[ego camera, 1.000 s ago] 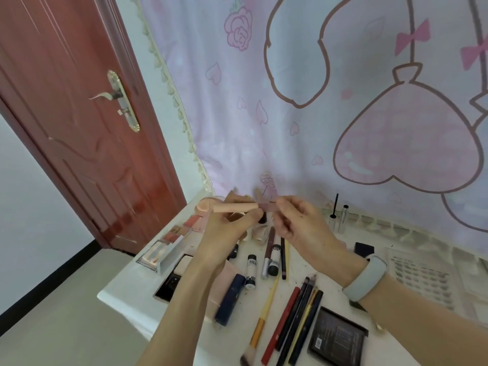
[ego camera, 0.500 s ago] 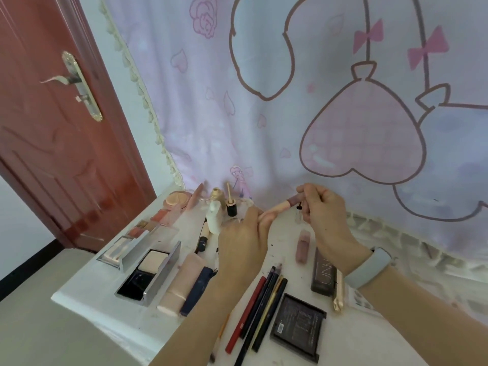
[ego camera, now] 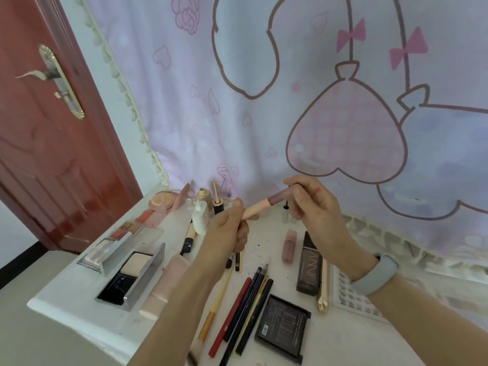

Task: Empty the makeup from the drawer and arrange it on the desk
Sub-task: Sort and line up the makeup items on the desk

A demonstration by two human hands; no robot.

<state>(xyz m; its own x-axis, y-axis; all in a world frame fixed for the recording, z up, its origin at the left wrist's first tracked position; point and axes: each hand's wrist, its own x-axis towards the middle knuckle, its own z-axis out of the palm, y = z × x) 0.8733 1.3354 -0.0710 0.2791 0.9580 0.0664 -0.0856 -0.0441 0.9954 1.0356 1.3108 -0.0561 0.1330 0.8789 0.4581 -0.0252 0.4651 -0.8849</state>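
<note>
A slim lip gloss tube (ego camera: 266, 206), peach at one end and mauve at the other, is held tilted above the white desk (ego camera: 79, 294). My left hand (ego camera: 229, 231) grips its peach end. My right hand (ego camera: 314, 204) pinches the mauve end. Makeup lies spread over the desk below: several pencils (ego camera: 245, 310) side by side, a black compact (ego camera: 284, 328), a dark UNNY box (ego camera: 310, 265), a pink tube (ego camera: 289, 245), an open mirrored powder case (ego camera: 132, 276), a white bottle (ego camera: 200, 217). No drawer is in view.
A clear palette (ego camera: 118, 239) and a round peach compact (ego camera: 163, 200) sit at the desk's left back. A white perforated tray (ego camera: 351, 294) lies to the right. A pink printed curtain (ego camera: 290, 101) hangs behind the desk; a red door (ego camera: 47, 128) stands at left.
The camera has turned right and down. Both hands still hold the tube, now tilted with its mauve end raised toward the right; it was level one second ago.
</note>
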